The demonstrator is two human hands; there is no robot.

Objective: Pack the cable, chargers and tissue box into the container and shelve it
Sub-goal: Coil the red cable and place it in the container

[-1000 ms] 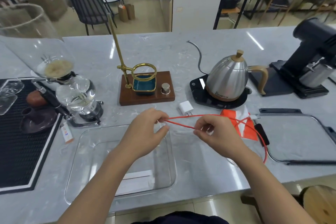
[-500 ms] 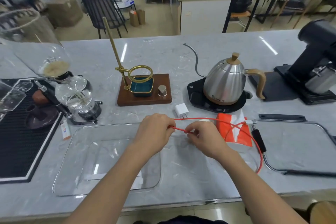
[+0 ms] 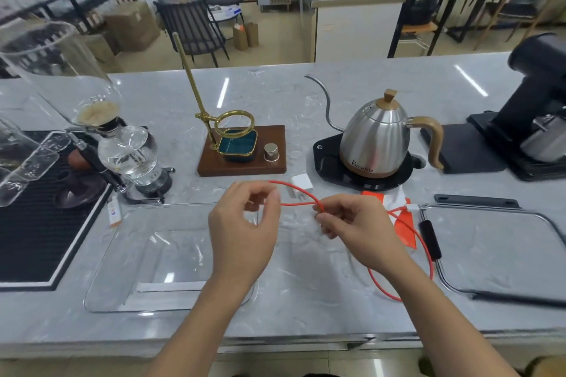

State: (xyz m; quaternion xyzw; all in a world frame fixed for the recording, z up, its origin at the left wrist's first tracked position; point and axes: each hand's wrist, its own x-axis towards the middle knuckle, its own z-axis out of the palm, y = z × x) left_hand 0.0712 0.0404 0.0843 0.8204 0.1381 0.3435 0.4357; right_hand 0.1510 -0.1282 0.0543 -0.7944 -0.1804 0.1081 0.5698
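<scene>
Plainly read "Brewista" on the kettle at one o'clock. Pinched the red cable with curled fingers of left hand and right hand, above the clear container; white charger just beyond at twelve.

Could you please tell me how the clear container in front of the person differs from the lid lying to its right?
The clear container is a deep glass tray with raised walls; the lid lies flat. The container's rim is bare glass, while the lid carries a dark frame and a black clip. The left hand hovers over the container; the red cable loops beside the lid. Both are transparent, rectangular, empty and resting on the marble counter.
</scene>
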